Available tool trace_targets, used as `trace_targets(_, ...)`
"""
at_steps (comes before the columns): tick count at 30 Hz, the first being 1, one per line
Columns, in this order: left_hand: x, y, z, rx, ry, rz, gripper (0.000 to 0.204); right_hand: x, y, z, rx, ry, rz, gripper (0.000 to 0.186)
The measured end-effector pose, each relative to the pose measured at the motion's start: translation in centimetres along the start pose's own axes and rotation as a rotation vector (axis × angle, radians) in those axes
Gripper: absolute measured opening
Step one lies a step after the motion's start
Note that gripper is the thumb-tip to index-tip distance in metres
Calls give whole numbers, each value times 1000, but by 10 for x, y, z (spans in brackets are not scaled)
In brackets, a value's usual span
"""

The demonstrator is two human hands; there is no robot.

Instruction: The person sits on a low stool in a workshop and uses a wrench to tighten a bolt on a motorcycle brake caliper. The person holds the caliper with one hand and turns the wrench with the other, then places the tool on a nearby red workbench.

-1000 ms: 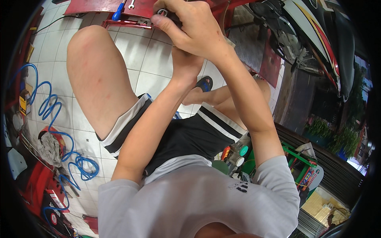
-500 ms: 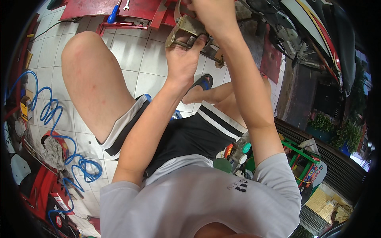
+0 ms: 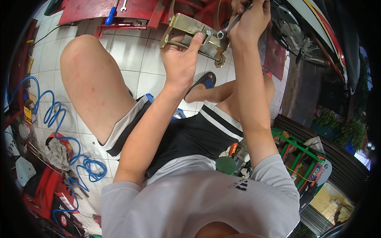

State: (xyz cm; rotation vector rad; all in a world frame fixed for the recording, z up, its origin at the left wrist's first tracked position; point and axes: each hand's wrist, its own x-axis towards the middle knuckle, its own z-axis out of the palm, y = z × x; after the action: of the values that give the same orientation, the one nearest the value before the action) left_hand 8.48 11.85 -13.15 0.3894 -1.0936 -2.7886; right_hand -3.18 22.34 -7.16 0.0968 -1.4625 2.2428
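- Just off the near edge of the red table (image 3: 87,9), toward its right end, the metal bracket (image 3: 189,24) is hanging in the air, held tilted.
- Left hand (image 3: 180,59) is gripping the bracket: thumb pressing on the front, fingers wrapping behind.
- Right hand (image 3: 252,24), right of the table, is closing around the ring wrench (image 3: 230,27); ring end is pointing back at the bracket.
- Done, as far as visible: bracket is sitting free of any mount, bolt head (image 3: 208,32) and long rod (image 3: 178,45) both in it.
- Left: ring is lying just beside the bolt head, not seated on it, so nothing is being turned right now. Bolt tight or loose: can't tell. My read: mid-job, wrench work not finished.
- On the table, blue screwdriver (image 3: 110,16) and a spare wrench (image 3: 123,5) are lying side by side, unused.
- Containers: red bowl (image 3: 70,148), nearer the person than the table and to its left, is holding a grey rag (image 3: 57,154).
- Green rack (image 3: 307,152), far right of the table and nearer the person, is holding bottles or tins, partly hidden.
- Jars (image 3: 242,155), between table and rack, are standing half hidden by the shirt; contents can't be made out.
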Motion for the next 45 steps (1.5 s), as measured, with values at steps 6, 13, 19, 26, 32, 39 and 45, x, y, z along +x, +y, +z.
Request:
trace_targets(6, 0, -4, 0, 87, -30, 134, 12, -7, -9, 25, -190, 59, -42, 18)
trace_targets(13, 0, -5, 0, 92, -46, 133, 12, -9, 10, 29, -372, 88, -167, 21)
trace_targets(19, 0, -5, -1, 83, -22, 146, 8, -6, 18, 27, -435, 62, -164, 19)
trace_targets(26, 1, -4, 1, 124, -1, 145, 7, -6, 15, 19, -362, 110, -53, 18)
trace_targets(32, 1, -5, 2, 104, 21, 163, 8, -12, -9, -44, -536, 11, 131, 19)
trace_targets(39, 2, -3, 5, 168, 37, 177, 8, -56, -59, -90, -959, -185, 150, 17)
trace_targets(45, 1, -1, 7, 152, 33, 181, 7, -104, -81, -78, -1150, -376, -56, 20)
